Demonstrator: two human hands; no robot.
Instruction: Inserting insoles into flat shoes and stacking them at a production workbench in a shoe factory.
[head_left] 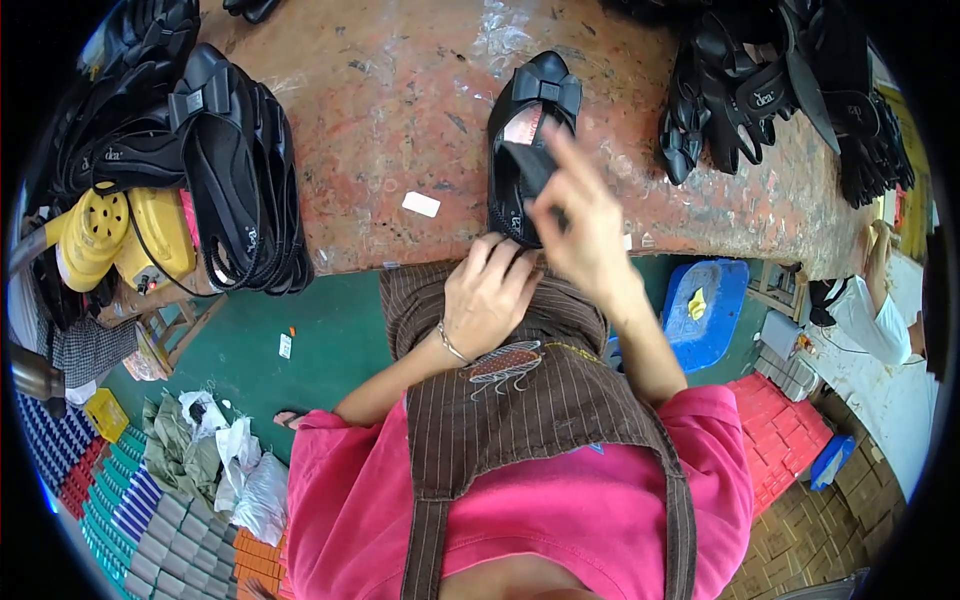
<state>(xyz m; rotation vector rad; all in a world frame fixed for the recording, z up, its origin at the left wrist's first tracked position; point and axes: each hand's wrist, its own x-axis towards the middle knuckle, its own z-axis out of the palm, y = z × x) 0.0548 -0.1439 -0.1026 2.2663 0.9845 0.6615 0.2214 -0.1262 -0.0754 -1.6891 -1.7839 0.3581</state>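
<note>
A black flat shoe (497,165) with a bow across its toe lies on the worn table, toe pointing away and heel at the front edge. My left hand (487,290) is at the heel with its fingers curled over the back of the shoe. Above the shoe's opening, my right hand (590,230) is smeared by motion. A short dark strip (530,168) shows beside its fingers, over the shoe. I cannot make out whether the fingers hold it or whether it belongs to the shoe. Some pale, printed lining shows inside, behind the bow.
Black shoes (225,170) are stacked at the left, by a yellow power tool (150,240). More black shoes (745,90) are heaped at the right. A small white label (421,204) lies on the table (380,120). A blue tub (705,310) stands below; a person (870,310) is at the right.
</note>
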